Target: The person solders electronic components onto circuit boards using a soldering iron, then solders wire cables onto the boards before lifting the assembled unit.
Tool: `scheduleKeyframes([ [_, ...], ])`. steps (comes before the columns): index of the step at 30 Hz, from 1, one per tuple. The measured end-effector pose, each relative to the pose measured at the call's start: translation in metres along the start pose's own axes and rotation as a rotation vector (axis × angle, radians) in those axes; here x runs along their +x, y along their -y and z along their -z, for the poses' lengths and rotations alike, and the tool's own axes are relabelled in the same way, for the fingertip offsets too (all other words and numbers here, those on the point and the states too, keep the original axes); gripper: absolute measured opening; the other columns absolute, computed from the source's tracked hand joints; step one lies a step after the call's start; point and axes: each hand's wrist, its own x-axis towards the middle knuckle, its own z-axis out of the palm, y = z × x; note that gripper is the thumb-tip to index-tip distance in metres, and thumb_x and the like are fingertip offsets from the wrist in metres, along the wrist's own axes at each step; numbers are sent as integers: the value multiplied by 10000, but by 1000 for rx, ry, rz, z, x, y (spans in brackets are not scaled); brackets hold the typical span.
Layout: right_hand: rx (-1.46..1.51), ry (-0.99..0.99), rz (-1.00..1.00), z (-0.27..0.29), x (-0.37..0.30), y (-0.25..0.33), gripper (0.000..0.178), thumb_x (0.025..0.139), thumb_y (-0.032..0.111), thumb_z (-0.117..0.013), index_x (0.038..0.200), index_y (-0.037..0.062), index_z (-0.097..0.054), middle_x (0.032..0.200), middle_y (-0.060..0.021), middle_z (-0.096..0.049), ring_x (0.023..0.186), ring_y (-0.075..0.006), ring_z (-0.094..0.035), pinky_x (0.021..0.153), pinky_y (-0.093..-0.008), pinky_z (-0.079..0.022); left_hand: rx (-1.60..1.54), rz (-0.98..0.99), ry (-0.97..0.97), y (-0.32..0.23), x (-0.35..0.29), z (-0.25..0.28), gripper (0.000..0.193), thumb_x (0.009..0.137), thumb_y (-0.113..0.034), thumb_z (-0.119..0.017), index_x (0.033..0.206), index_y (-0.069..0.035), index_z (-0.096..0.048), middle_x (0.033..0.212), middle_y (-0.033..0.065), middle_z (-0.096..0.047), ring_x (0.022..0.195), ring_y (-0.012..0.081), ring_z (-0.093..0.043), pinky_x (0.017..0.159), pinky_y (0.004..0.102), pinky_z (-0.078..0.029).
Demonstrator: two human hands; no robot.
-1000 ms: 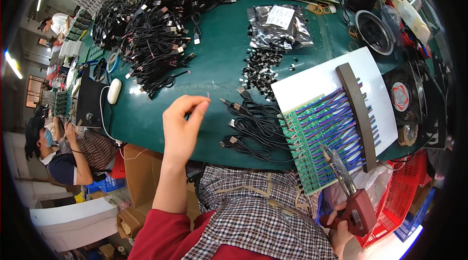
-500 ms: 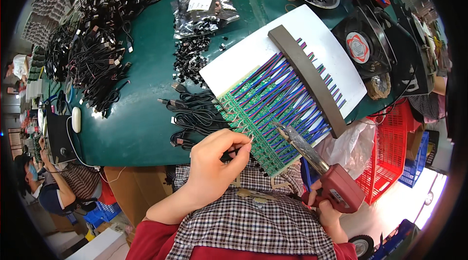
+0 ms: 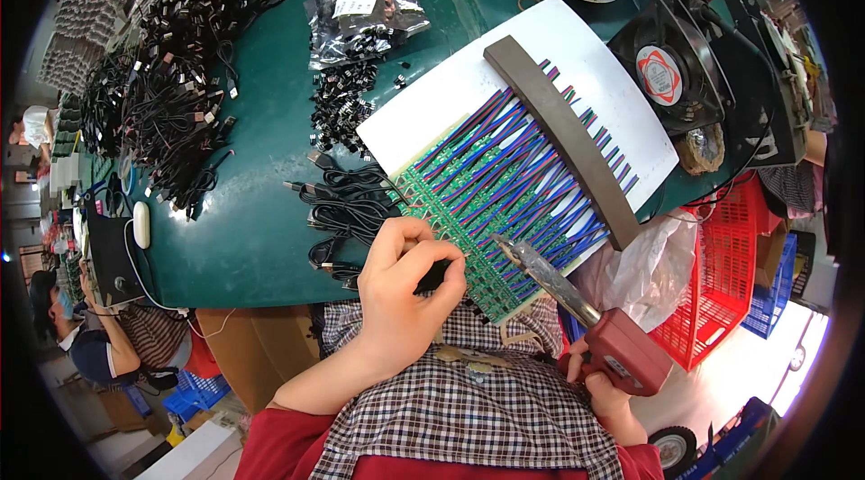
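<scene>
Near the centre of the frame, the left hand point(image 3: 401, 300) has thumb and forefinger drawn together at the lower-left edge of the green circuit-board panel point(image 3: 482, 286); whether something thin lies between them cannot be told. At lower right, the right hand point(image 3: 602, 390) grips the dark red gun-shaped tool with a metal barrel point(image 3: 631, 354), its tip above or on the panel; contact is unclear. Doing this well probably calls for steadying the tip over one pad at a time, with fingertips clear of the barrel, which is likely hot. The barrel should avoid the blue-and-red wires point(image 3: 505, 165), which run under the long brown bar point(image 3: 568, 142) on the white board point(image 3: 577, 66).
</scene>
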Motion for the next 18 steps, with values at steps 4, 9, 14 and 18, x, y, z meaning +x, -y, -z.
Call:
scheduleKeyframes([
  [4, -511, 14, 157, 7, -3, -9, 277, 678, 8, -712, 944, 4, -636, 810, -87, -655, 675, -186, -650, 595, -284, -520, 112, -84, -79, 7, -2, -5, 186, 627, 20, -714, 781, -36, -626, 831, 74, -502, 680, 195, -523, 576, 299, -436],
  [9, -589, 1, 139, 18, -12, -30, 289, 649, 63, -738, 931, 75, -676, 844, -74, -670, 724, -232, -667, 643, -291, -543, 161, -135, -107, 10, -4, -8, 195, 599, 17, -710, 751, -42, -605, 809, 74, -506, 679, 221, -526, 566, 313, -438],
  [14, -658, 23, 132, 29, -16, -41, 334, 634, 90, -758, 958, 72, -675, 918, -97, -674, 750, -241, -672, 647, -310, -547, 205, -246, -158, 14, -4, -12, 216, 567, 30, -703, 736, -45, -593, 811, 73, -520, 677, 227, -536, 538, 307, -441],
  [18, -696, 83, 118, 37, -17, -46, 366, 621, 100, -769, 973, 66, -674, 979, -112, -663, 754, -245, -673, 641, -315, -547, 213, -273, -185, 16, -5, -14, 219, 556, 32, -702, 727, -43, -586, 802, 72, -526, 663, 225, -539, 524, 302, -441],
])
